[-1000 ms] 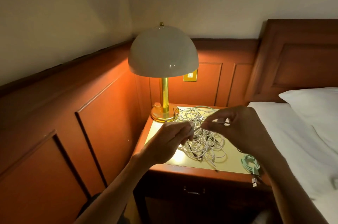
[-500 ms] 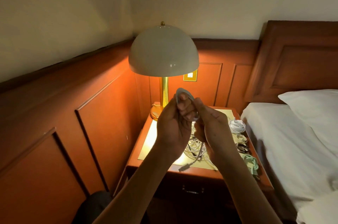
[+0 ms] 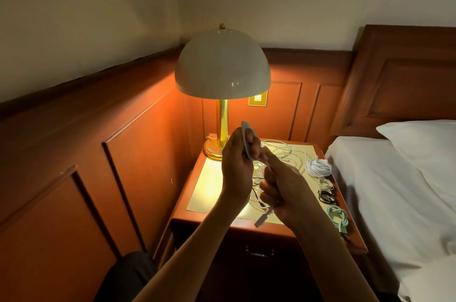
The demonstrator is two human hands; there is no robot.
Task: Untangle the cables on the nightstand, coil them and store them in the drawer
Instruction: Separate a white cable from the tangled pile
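Both hands working one grey cable point(image 3: 246, 143) above counter point(image 3: 212, 185): left hand point(image 3: 237, 168) fingers curling round its loops, right hand point(image 3: 286, 190) fingers gripping tail, plug dangling. Worth keeping loops even, feeding tail gently, lifting clear of tangle point(image 3: 286, 153) beneath. Four coils point(image 3: 318, 167) lying at counter's right edge.

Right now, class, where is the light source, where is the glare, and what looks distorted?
Head view: the lamp is the only visible light source; glare sits on the nightstand top beside its base; the drawer front below lies in shadow; the wide lens bows the wall rail.
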